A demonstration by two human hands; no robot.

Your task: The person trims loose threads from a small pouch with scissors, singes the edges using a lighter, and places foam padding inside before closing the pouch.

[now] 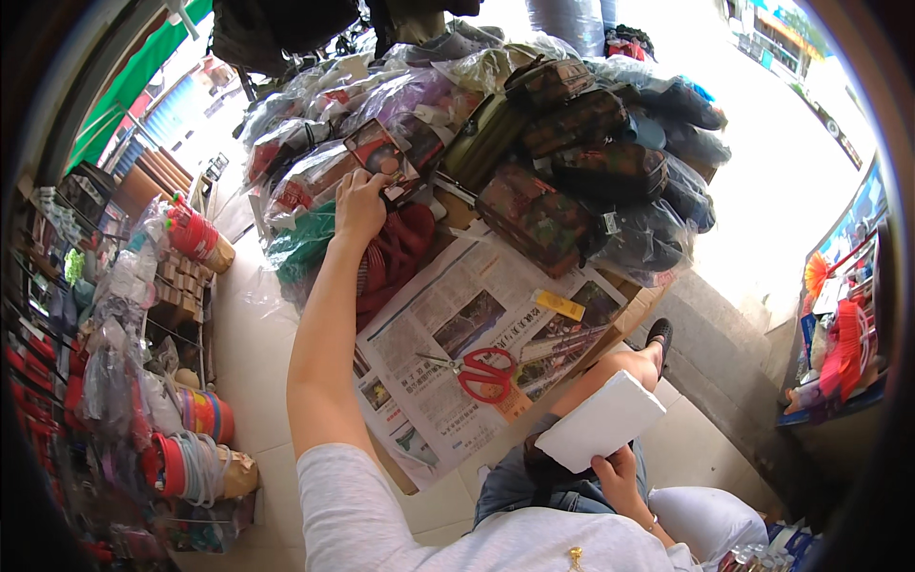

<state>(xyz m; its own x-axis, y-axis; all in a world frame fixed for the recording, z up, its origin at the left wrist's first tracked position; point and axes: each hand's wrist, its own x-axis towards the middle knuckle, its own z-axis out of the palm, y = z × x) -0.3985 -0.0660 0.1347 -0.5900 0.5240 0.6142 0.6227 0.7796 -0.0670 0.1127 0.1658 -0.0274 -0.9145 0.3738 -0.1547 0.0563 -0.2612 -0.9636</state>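
My left arm stretches forward to a pile of wrapped goods. There my left hand (pixel 360 204) has its fingers closed at the near edge of a dark flat package (pixel 378 153) printed with a picture; its fingertips are partly hidden. Down at my lap, my right hand (pixel 620 474) pinches the lower edge of a white rectangular slab (pixel 602 419), which looks like foam or thick card. Between the hands, red-handled scissors (pixel 486 375) lie partly spread on newspaper (pixel 429 329). A small yellow box (pixel 559 304) rests beyond them.
Plastic-wrapped bags (pixel 681 105) and camouflage-patterned cases (pixel 543 210) heap over the table's far side. Dark red cloth (pixel 405 243) hangs over its left edge. Shelved goods (pixel 181 467) crowd the left, a display stand (pixel 839 353) the right. A white sack (pixel 710 520) sits by my right arm.
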